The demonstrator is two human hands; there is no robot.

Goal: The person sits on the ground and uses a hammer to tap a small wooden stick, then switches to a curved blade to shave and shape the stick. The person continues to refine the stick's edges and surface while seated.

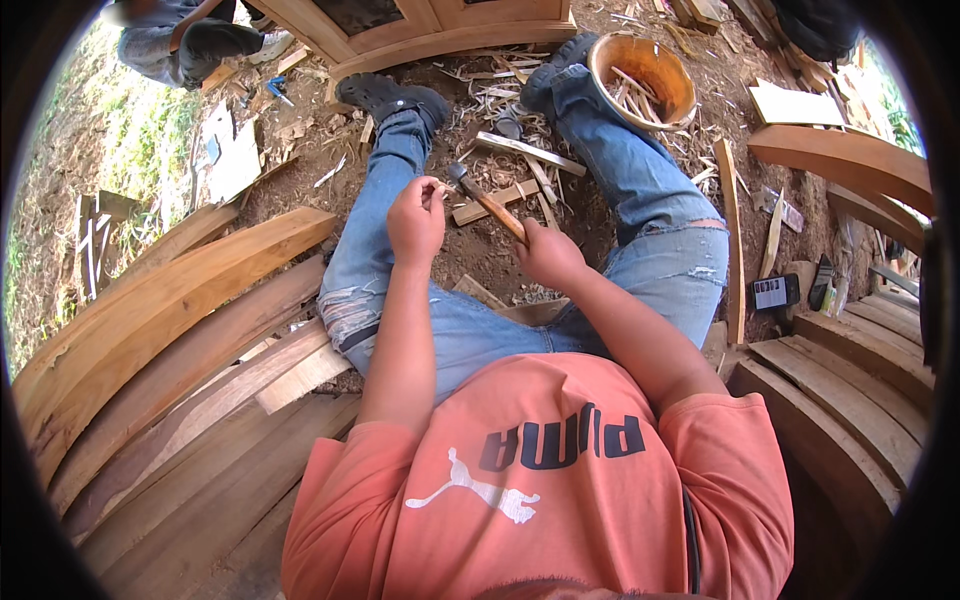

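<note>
My right hand (552, 255) is closed around the wooden handle of a hammer (497, 212). The hammer's metal head points up and left and sits close to the fingertips of my left hand (416, 222). Those left fingers are pinched together at a small pale bit, too small to name. Both hands hang in the air between my knees. Below the hammer, short wood offcuts (497, 202) lie on the dirt among shavings. A pale wood strip (530, 153) lies just beyond them.
A wooden panelled frame (450, 42) stands beyond my feet. By my right leg is a round bucket (655, 70) holding wood scraps. Curved planks (190, 290) are stacked at left, more boards (850, 350) at right, near a phone (773, 292). Another person (190, 45) sits far left.
</note>
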